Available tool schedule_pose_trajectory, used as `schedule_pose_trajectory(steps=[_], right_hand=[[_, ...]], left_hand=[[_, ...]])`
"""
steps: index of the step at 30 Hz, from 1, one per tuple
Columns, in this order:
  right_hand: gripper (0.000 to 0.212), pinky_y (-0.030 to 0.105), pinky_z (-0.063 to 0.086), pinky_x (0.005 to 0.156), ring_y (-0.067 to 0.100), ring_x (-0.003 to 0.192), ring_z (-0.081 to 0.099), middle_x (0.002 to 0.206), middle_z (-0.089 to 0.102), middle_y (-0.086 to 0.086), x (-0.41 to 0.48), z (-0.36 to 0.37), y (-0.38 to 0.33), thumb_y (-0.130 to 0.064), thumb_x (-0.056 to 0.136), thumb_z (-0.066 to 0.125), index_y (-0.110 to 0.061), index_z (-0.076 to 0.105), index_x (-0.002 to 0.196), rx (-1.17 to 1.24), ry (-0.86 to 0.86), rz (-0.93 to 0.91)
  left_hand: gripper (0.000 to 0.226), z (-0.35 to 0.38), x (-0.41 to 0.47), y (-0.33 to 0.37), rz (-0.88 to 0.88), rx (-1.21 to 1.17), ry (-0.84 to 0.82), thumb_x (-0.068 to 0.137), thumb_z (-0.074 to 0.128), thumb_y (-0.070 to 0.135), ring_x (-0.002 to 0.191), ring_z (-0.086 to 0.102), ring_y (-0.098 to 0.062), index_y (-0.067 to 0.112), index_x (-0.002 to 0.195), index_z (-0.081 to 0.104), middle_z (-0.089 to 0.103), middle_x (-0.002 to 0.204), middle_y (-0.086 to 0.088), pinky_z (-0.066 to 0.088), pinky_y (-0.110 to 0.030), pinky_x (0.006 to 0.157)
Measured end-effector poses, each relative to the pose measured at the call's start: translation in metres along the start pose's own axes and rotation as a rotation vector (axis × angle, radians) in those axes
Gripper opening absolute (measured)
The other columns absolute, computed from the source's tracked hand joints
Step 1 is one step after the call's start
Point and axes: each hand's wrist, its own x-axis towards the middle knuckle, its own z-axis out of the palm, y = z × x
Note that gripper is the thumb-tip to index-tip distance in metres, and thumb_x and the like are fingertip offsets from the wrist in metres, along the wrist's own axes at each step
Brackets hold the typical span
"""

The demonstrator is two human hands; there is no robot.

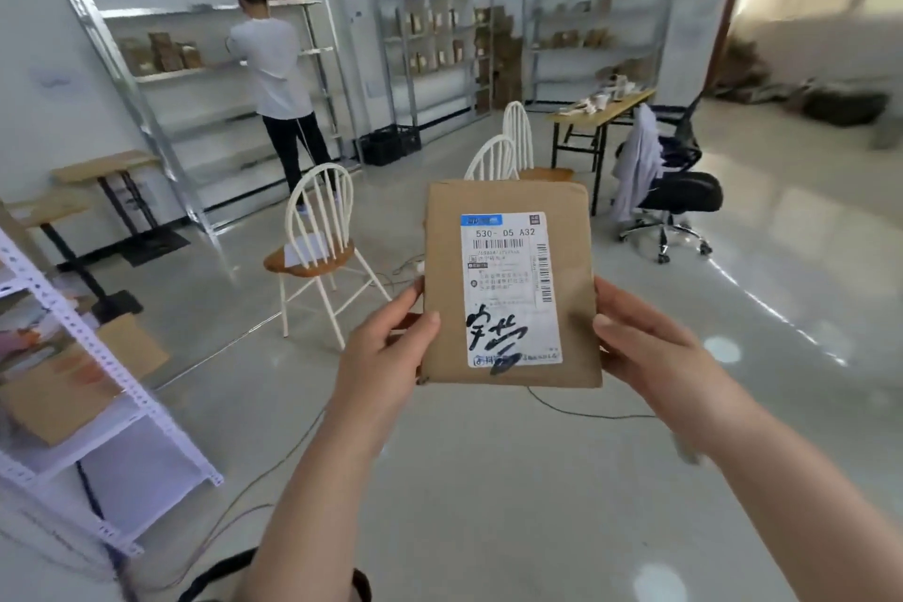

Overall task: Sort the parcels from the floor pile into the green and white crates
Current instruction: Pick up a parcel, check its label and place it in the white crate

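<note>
Both forearms came up from the bottom edge toward the middle of my view, and between them the left grip (386,347) and right grip (645,347) held the parcel (444,259) upright in the air, well above the floor (488,479). Each grip pinched a lower side edge, with the thumb flat on the front face and the fingers hidden behind the cardboard. It was a flat brown parcel, and its white shipping label (510,288) faced me, printed with barcodes and "530- 05 A32" and marked with heavy black handwriting near the bottom. A thin cable (586,413) trailed over the floor just below it. Behind the parcel stood a white spindle-back chair (317,235) with a wooden seat, and two more chair backs (493,159) rose just over the parcel's top edge. To the right sat a black office chair (679,191) draped with a pale garment, beside a wooden surface (601,105) carrying small clutter. Metal shelving (205,64) holding brown packets lined the far wall, where a person in a white top (273,64) stood facing it. A black crate (391,144) sat on the floor nearby. At my left, a white rack (73,357) held a cardboard box (63,386).
</note>
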Motion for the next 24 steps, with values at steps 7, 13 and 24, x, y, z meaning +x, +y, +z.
schedule_pose_trajectory(steps=[7, 13, 24], right_hand=[[0.044, 0.018, 0.05, 0.088, 0.004, 0.114, 0.06, 0.123, 0.064, -0.016, -0.037, -0.089, -0.032, -0.019, 0.086, 0.047, -0.048, 0.062, 0.115, -0.079, 0.172, -0.071], [0.046, 0.016, 0.049, 0.085, 0.003, 0.113, 0.06, 0.122, 0.064, -0.016, -0.085, -0.181, -0.061, -0.018, 0.086, 0.046, -0.048, 0.062, 0.116, -0.157, 0.379, -0.123], [0.042, 0.021, 0.051, 0.088, 0.009, 0.114, 0.06, 0.126, 0.063, -0.01, -0.207, -0.286, -0.078, -0.004, 0.097, 0.041, -0.029, 0.053, 0.13, -0.201, 0.979, -0.17]], left_hand=[[0.037, 0.105, 0.023, 0.014, 0.053, -0.074, -0.197, 0.091, 0.058, 0.02, 0.074, 0.065, 0.01, 0.056, 0.1, 0.058, 0.068, 0.083, 0.031, 0.048, -0.01, 0.054], [0.038, 0.226, 0.033, 0.029, 0.075, -0.112, -0.417, 0.092, 0.057, 0.02, 0.081, 0.068, 0.002, 0.054, 0.109, 0.058, 0.071, 0.088, 0.021, 0.054, -0.021, 0.07], [0.046, 0.437, 0.013, 0.048, 0.101, -0.163, -0.916, 0.092, 0.057, 0.02, 0.084, 0.068, -0.009, 0.066, 0.091, 0.062, 0.069, 0.082, 0.018, 0.052, -0.026, 0.077]])
